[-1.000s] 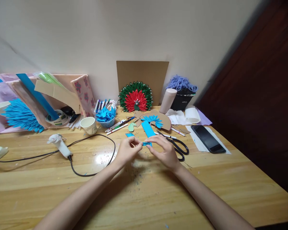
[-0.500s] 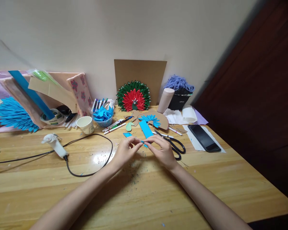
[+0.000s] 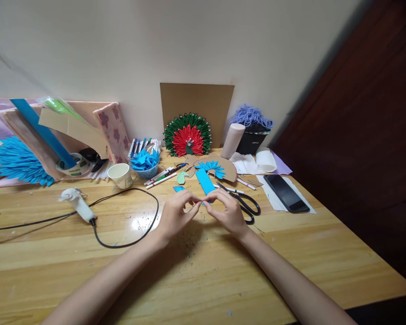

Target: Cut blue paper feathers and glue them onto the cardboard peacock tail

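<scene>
My left hand (image 3: pixel 178 211) and my right hand (image 3: pixel 226 211) meet fingertip to fingertip above the table, both closed in a pinch. Between them is a small blue paper piece (image 3: pixel 202 202), mostly hidden by the fingers. Just beyond lies a blue paper strip (image 3: pixel 206 181), and a small blue cut piece (image 3: pixel 179 188) rests past my left fingers. Black-handled scissors (image 3: pixel 248 207) lie beside my right hand. Farther back, a brown cardboard shape (image 3: pixel 230 169) carries a partial fan of blue paper petals (image 3: pixel 211 169).
A white glue gun (image 3: pixel 77 205) with a looping black cord (image 3: pixel 157 210) sits left, near a paper cup (image 3: pixel 119 176) and a bowl of blue pieces (image 3: pixel 145 164). A red-green peacock (image 3: pixel 188 135) leans on a cardboard sheet (image 3: pixel 198 99). A phone (image 3: pixel 286 193) lies right.
The blue piece between my fingertips shows less than before, and the fingertips have shifted slightly. The view has moved a little; the things on the table stay put.
</scene>
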Tool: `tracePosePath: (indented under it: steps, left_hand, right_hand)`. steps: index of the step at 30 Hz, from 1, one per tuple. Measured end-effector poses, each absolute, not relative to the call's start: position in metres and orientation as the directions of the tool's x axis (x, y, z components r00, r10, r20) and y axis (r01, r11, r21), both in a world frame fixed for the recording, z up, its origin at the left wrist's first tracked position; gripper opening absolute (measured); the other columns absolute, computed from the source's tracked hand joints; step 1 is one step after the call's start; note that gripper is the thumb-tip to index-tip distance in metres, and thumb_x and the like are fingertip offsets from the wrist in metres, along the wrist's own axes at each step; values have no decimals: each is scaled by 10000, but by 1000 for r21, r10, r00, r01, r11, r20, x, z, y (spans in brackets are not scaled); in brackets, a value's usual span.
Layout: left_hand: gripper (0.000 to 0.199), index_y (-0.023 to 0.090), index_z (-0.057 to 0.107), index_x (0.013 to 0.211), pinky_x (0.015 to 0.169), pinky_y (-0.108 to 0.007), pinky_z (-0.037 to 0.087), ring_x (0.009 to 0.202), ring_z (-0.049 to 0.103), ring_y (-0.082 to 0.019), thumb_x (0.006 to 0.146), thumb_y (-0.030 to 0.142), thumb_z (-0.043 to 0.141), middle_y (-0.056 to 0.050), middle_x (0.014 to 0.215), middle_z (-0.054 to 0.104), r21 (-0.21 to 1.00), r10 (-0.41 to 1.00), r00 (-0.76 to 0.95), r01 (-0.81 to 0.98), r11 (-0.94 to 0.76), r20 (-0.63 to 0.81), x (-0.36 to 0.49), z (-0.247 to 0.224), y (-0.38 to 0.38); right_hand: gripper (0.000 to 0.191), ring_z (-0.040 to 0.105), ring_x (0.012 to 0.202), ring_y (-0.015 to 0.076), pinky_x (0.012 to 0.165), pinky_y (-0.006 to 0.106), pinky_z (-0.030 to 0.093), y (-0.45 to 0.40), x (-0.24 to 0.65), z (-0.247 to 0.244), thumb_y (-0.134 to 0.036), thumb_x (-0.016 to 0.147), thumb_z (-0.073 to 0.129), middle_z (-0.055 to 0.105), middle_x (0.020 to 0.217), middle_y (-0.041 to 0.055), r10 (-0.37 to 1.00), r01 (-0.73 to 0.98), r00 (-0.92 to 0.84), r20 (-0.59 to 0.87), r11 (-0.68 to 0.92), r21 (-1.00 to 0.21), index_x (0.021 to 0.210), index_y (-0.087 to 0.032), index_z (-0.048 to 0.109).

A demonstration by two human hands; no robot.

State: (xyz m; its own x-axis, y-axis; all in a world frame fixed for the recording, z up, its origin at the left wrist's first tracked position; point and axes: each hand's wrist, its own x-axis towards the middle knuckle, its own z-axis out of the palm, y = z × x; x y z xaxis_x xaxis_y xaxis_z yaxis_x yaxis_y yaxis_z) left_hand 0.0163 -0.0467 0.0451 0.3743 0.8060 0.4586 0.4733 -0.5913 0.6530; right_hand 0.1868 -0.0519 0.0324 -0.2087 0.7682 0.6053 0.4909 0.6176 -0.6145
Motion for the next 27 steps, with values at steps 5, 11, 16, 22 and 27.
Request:
tracePosePath:
  steps: [5,11,16,22,27]
  left_hand:
    - [81,158,596,710,537,-217,363,637,513,-111,753,190,536,-6,668,588,740,854,339,435,-514,394,19,48,-49]
    - [101,150,570,616,515,-206,354,571,491,-97,707,192,554,6,604,580,848,910,295,362,-387,290,23,47,-47]
    - [115,144,552,609,492,-203,344,540,473,-94,685,229,570,2,593,559,900,944,237,318,-298,229,21,43,-42]
    - [155,138,542,643,476,-198,319,496,429,-76,692,282,575,14,590,531,940,975,161,279,-197,156,14,40,-35]
    - [159,136,531,640,471,-195,320,490,424,-75,680,282,582,16,584,524,949,975,190,271,-163,113,18,38,-36]
  right_hand:
    - [26,530,734,170,739,327,436,-51,188,31,-176,786,519,566,745,28,735,536,-302,607,657,-530,786,-195,538]
    - [61,506,749,177,700,315,431,-49,189,27,-144,775,507,526,762,31,730,540,-352,587,670,-509,799,-198,490]
    - [70,496,713,167,658,294,424,-42,196,28,-126,779,492,509,744,25,759,544,-328,563,639,-544,787,-196,489]
    - [43,523,694,152,654,281,432,-33,210,29,-156,802,494,534,766,29,823,545,-120,555,522,-656,799,-186,526]
    - [101,555,731,151,685,286,455,-40,200,31,-192,803,520,567,837,35,832,460,-191,521,545,-700,894,-190,565]
